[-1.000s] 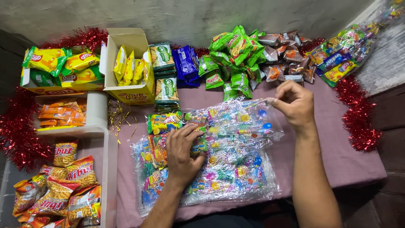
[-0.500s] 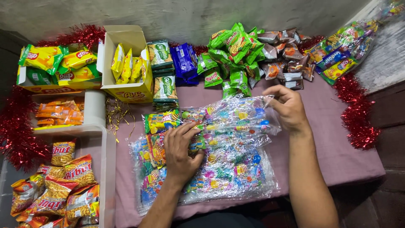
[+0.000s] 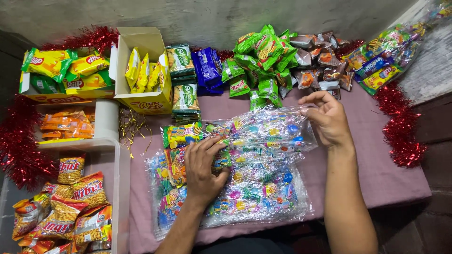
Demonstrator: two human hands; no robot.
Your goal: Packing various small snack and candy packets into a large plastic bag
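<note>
A pile of clear plastic packets of colourful toys or sweets lies on the mauve cloth in the middle. My left hand lies flat on the pile's left part, fingers spread, pressing the packets down. My right hand pinches the right end of the top packet, which stretches across the pile from left to right. The top packet's left end, a yellow and green header card, rests on the pile beside my left fingertips.
An open cardboard box of yellow packets stands at back left, with biscuit stacks, blue packs, green snack bags and brown sachets along the wall. Red tinsel edges the cloth. Clear tubs with snack bags sit left.
My right hand has shifted slightly down and left along the top packet's right end. My left hand stays pressed on the pile. The camera view has drifted a little.
</note>
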